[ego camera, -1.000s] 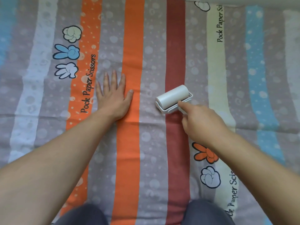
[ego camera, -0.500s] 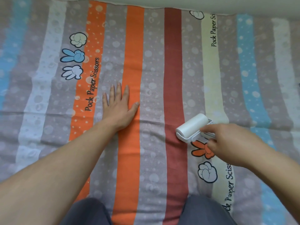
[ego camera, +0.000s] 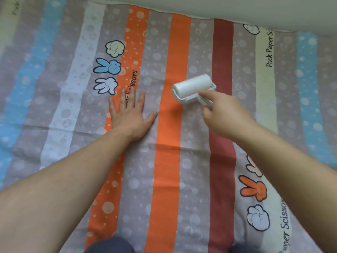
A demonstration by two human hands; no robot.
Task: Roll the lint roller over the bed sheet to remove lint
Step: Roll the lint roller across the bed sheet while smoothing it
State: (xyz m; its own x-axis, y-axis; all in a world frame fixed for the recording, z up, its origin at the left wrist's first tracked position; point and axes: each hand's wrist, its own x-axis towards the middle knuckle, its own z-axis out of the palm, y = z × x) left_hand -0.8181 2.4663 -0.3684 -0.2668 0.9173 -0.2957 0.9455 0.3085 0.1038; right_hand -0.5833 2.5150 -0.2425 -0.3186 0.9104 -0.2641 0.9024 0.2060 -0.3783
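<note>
A white lint roller lies on the striped bed sheet, across the grey band between an orange and a dark red stripe. My right hand grips its white handle from behind, index finger stretched along the frame. My left hand rests flat on the sheet to the left of the roller, fingers spread, a stripe's width away from it.
The sheet's far edge meets a pale surface at the top. Cartoon hand prints and lettering mark the stripes. My dark-clad knees show at the bottom edge.
The roller has travelled from near me on the right, away from me and to the left over the dark red stripe. My left hand stays flat on the sheet.
</note>
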